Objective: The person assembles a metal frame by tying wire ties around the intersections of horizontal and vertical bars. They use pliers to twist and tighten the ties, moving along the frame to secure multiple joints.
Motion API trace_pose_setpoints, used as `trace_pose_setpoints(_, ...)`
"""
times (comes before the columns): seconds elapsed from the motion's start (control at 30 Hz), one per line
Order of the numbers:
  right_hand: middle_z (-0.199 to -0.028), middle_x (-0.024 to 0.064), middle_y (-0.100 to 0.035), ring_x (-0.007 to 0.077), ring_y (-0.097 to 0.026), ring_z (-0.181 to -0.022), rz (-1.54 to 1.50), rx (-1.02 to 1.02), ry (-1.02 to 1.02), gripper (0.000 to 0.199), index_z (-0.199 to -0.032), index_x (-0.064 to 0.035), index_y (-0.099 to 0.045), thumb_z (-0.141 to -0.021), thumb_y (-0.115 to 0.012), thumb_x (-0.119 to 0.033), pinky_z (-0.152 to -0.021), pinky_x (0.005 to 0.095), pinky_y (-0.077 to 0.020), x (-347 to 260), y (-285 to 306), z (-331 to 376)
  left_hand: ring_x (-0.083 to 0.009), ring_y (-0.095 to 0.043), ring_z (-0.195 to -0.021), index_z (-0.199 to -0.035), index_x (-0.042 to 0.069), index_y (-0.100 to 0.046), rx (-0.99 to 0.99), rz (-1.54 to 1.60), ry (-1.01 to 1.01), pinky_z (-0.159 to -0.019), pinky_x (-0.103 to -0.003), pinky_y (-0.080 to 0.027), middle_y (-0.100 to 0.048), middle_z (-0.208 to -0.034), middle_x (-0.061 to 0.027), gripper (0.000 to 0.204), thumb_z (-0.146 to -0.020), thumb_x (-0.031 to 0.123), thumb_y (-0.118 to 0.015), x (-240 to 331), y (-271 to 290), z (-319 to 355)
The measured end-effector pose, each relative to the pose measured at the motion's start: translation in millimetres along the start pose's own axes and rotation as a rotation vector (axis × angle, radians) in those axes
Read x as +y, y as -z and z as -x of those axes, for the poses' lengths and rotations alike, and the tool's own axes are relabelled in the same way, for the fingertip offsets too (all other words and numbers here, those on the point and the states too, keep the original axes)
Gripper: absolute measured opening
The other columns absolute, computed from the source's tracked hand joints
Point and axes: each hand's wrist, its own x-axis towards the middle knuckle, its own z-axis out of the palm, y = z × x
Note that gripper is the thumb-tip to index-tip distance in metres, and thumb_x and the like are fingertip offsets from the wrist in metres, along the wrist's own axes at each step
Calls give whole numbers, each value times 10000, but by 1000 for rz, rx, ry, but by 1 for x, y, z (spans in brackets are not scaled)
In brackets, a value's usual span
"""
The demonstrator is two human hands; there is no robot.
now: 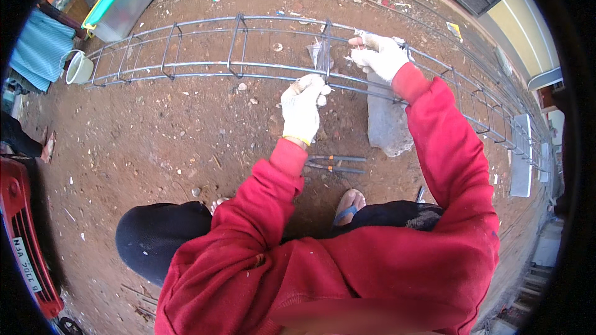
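A long cage of steel bars with square stirrups lies across the reddish dirt ground. My left hand, in a white glove, grips the near lower bar beside one stirrup. My right hand, also gloved, holds the upper bar at that same stirrup, thumb and fingers pinched at the joint. Both arms wear red sleeves. Pliers with dark handles lie on the ground between my knees, below my left wrist.
A grey stone block props the cage under my right arm. A clear plastic box with a green lid and a white bucket sit at the far left. A red vehicle front stands at the left edge. My sandalled foot rests near the pliers.
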Motion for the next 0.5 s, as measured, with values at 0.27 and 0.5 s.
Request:
trace_pose_setpoints(0.27,-892,6,-680,80,-581,-763,120,-13,274,291,-1016,-30,-721,-786,-777,-199,-691,267,-484,-1,-20,-15,-127,-646,-668,-1004,16,-638,-41,-108,37,-533,-227,-472,-668,-830,-52,125,-894,76,-647,1,0,-6)
trace_pose_setpoints(0.5,-724,-1,-614,98,-575,-645,157,-23,208,195,-800,-44,-618,-816,-740,-196,-553,274,-486,-18,-40,-12,-156,-676,-706,-991,-4,-638,-139,-106,43,-616,-255,-553,-687,-843,-84,118,-912,80,-615,3,3,-9)
